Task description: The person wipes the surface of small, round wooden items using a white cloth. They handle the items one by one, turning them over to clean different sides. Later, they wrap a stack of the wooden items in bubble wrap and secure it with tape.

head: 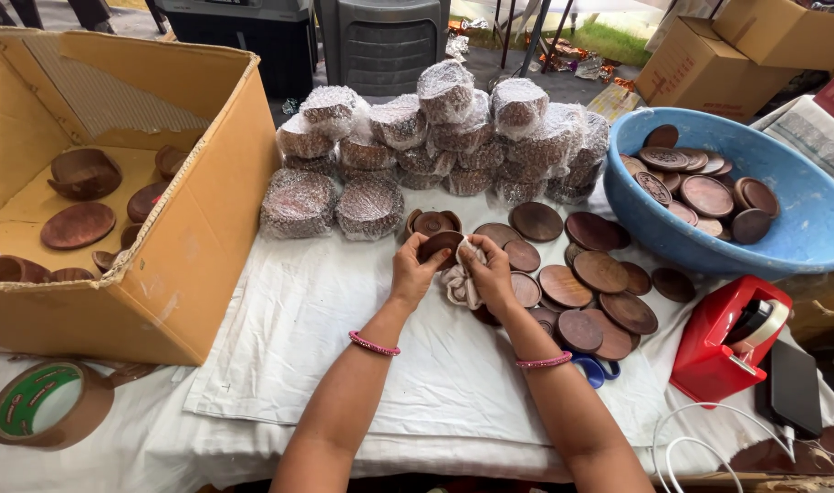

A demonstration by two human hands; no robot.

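My left hand (412,269) holds a small round brown wooden dish (441,243) above the white cloth. My right hand (488,271) presses a crumpled pale rag (460,285) against the dish's edge. Both wrists wear pink bead bracelets. Just beyond the hands stands a wooden holder (432,222) with discs in it. To the right, several round brown wooden discs (599,271) lie spread on the cloth.
A pile of bubble-wrapped bundles (435,146) sits at the back. An open cardboard box (161,274) with wooden pieces stands left, a blue basin (800,219) of discs right. A red tape dispenser (723,338), a phone (794,388) and a brown tape roll (43,402) lie near the front.
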